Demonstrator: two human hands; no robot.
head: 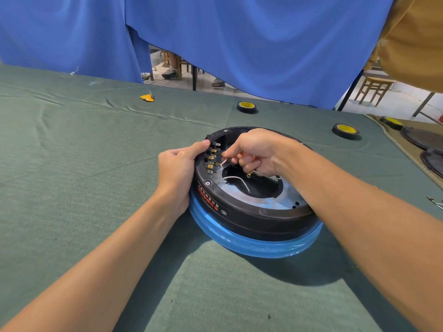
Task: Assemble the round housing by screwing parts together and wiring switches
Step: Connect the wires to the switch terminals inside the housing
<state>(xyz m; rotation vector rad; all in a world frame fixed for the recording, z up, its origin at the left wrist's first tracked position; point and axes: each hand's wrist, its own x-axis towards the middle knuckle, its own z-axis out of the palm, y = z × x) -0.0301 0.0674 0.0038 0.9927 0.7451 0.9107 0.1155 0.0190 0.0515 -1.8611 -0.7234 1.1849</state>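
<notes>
Head: housing (251,219) beneath right hand (254,149)

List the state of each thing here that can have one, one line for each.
round housing, lies flat on the table, top open.
switches, mounted in the housing wall, some tabs bare.
left hand, grips the housing rim beside the switches.
right hand, pinches a wire connector at a switch tab.
white wire, loose, free end over the centre hole.
ring terminal, hangs unconnected below the right hand.
tape rolls, lie flat, untouched.
</notes>
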